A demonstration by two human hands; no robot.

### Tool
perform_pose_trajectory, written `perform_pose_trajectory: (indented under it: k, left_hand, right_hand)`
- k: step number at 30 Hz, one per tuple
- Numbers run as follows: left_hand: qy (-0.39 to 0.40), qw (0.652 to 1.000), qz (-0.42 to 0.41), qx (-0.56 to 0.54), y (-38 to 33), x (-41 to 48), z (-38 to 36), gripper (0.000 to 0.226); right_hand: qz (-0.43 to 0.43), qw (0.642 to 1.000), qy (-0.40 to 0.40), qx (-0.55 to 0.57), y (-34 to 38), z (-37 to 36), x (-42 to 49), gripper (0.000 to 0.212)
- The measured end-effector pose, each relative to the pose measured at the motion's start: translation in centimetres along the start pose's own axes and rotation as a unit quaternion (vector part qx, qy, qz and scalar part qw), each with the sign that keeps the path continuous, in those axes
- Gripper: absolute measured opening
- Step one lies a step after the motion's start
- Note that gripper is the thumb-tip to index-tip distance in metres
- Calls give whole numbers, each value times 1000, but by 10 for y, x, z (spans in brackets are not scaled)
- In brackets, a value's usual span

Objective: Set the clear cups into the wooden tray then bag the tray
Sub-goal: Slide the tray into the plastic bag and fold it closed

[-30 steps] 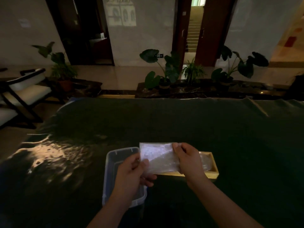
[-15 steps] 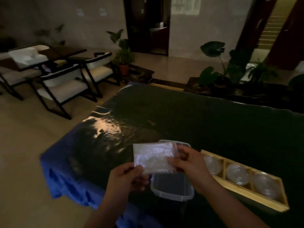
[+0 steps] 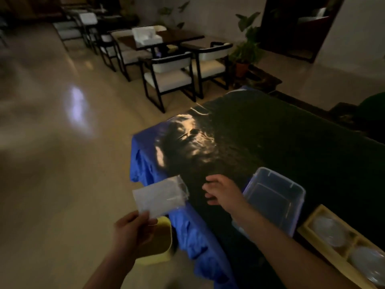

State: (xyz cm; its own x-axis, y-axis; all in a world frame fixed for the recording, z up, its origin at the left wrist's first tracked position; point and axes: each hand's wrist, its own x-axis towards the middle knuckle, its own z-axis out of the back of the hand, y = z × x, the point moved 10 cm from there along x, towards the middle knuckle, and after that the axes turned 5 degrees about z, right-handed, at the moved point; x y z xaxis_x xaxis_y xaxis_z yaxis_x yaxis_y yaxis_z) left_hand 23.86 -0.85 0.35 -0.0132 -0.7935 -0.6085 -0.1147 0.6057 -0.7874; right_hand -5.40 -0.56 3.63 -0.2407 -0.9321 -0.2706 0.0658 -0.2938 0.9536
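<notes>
Clear plastic cups (image 3: 327,230) sit in the compartments of the pale wooden tray (image 3: 308,228), which lies at the near right of the table, running off the lower right edge of my head view; I can make out two cups, one per compartment, and the rest of the tray is cut off. Just left of the tray stands an open translucent plastic bin (image 3: 291,207), its near side touching my right forearm. My left hand (image 3: 133,232) is pinched on the lower corner of a flat, clear crinkled plastic bag (image 3: 160,196), holding it up beyond the table's left edge, over the floor. My right hand (image 3: 224,191) hovers over the dark cloth with fingers spread and loose, gripping nothing, well apart from the bag. A dark green cloth (image 3: 281,142) covers the tabletop, and a blue cloth (image 3: 193,232) hangs down its left side. Beneath my left hand, on the floor beside the blue drape, is a yellow bucket (image 3: 160,257). Dark-framed chairs with white cushions (image 3: 168,78) stand farther back around a dark dining table.
</notes>
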Motion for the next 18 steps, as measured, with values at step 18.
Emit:
perform_pose_trajectory:
  k: [18]
  left_hand:
    - [-149, 978, 129, -63, 96, 121, 142, 14]
  right_hand:
    - [204, 830, -23, -519, -48, -155, 129, 53]
